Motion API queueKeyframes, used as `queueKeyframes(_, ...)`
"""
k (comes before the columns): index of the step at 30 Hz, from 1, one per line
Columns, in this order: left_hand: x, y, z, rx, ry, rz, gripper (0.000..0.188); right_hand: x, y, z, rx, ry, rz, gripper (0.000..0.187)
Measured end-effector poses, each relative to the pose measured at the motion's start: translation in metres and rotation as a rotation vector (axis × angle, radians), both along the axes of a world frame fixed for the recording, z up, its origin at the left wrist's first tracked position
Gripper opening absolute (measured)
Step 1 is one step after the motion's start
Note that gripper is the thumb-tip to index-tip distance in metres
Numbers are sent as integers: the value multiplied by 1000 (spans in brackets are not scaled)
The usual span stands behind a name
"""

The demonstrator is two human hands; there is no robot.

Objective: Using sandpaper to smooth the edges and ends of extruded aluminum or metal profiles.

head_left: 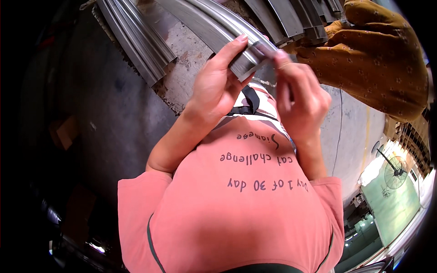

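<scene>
A long silver metal profile [218,27] with ridges along its length runs from the top edge down to its cut end in front of my chest. My left hand [214,82] grips it near that end, the thumb on the upper face and the other fingers underneath. A small see-through, darkish patch [260,49] lies on the metal by the thumb. At the profile's right edge is my right hand [300,91], fingers curled and blurred. Its fingertips are at the patch's side; what they pinch, if anything, is too small to make out.
Several similar metal profiles [134,38] lie in a stack at the upper left. More dark metal lengths [287,18] stand at the top right, beside a person in mustard patterned clothing [368,63]. A fan [395,173] is at the far right, a cardboard box [66,132] at the left.
</scene>
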State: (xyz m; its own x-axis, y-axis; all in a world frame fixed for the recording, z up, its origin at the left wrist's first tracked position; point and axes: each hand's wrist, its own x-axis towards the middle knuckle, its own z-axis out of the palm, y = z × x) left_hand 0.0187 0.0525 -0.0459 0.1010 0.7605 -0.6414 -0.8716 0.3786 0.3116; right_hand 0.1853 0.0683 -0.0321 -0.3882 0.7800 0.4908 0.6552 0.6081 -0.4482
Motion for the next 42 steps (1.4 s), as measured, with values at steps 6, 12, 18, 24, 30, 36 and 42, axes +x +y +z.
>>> queueKeyframes(6,-2,5,0,57,-54,-32,20,-12,-6,13,-45,-10,85,34)
queueKeyframes(12,7,6,-3,-56,28,-15,15,12,-4,-2,32,42,-39,29)
queueKeyframes(18,5,7,-7,15,-3,-38,15,1,-1,-20,56,52,19,42)
queueKeyframes(24,3,7,-5,18,-31,-31,14,-8,1,-20,130,55,91,41)
queueKeyframes(30,7,7,0,-95,52,-18,23,1,20,-25,258,170,-76,39)
queueKeyframes(36,5,4,-9,12,-91,29,18,-5,6,-7,-100,112,-2,30)
queueKeyframes(42,5,6,-4,17,-52,46,28,-7,7,-4,-67,199,139,33)
